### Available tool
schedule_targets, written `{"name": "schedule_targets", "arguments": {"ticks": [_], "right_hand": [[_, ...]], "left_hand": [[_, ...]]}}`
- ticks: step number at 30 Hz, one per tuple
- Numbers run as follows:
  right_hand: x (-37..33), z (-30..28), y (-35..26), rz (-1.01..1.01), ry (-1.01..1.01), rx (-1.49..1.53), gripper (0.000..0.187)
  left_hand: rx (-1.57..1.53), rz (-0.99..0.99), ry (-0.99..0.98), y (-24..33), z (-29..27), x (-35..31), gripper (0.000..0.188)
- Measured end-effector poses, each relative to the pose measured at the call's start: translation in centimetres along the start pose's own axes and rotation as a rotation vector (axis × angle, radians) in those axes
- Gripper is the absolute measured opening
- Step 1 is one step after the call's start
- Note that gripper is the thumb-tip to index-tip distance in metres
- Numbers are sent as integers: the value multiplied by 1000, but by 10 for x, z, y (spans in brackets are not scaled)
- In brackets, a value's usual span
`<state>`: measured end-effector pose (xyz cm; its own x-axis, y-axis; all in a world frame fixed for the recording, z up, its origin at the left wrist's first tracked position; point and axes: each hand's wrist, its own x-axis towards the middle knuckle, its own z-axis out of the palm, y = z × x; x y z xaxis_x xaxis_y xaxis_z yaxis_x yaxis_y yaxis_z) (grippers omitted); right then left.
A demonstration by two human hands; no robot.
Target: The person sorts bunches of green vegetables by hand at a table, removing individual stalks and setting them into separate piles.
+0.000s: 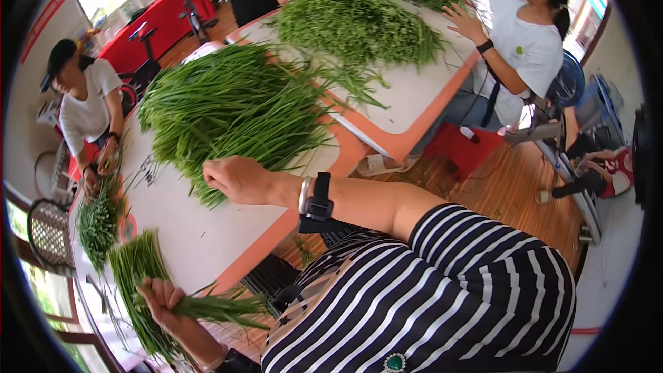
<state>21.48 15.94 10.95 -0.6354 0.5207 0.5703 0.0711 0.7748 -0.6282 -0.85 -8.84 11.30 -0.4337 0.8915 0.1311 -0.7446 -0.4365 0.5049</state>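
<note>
My left hand (164, 302), at the lower left, is closed around a bunch of chives (224, 308) whose ends stick out to the right. Beside and under that hand lies a neater stack of long green chives (137, 262) along the table edge. My right hand (240, 178) is at the near side of a large loose heap of chives (228, 97), its fingers curled together. Whether anything is pinched in it is too small to make out. A bracelet and a black strap ring the right wrist.
The white table (207, 231) has orange borders. On an adjoining table sits another big green heap (359, 21). One person (90, 107) works at the left over a smaller bunch (100, 217); another (525, 48) reaches over greens at the far right. A third person stands at the back.
</note>
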Motion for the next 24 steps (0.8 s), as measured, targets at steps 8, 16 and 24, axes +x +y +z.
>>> {"name": "schedule_targets", "arguments": {"ticks": [8,16,24], "right_hand": [[-6,-20,-6,-195,125,-36,13],[-21,9,-15,-99,-37,-87,26],[-20,19,-19,-74,-36,-64,32]], "left_hand": [[52,-309,-47,-142,25,66,35],[44,-314,196,-158,21,62,15],[140,-255,189,-151,16,56,17]]}}
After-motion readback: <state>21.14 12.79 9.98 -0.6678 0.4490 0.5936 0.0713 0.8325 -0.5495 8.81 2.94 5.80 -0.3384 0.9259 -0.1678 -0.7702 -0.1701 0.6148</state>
